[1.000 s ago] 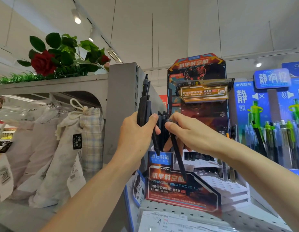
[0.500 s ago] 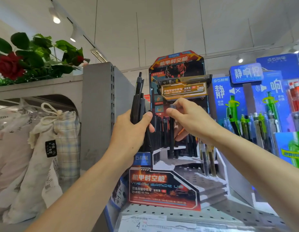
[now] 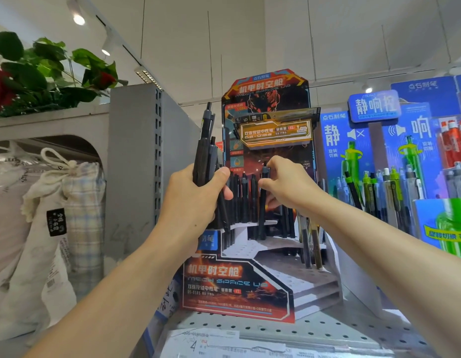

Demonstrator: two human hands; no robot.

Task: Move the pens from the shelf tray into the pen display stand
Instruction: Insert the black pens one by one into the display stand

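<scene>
The tiered pen display stand fills the shelf's centre. At its nine o'clock the left hand has its grip closed round a bundle of black pens. At its twelve o'clock the right hand pinches one upright black pen in the upper tier.
</scene>
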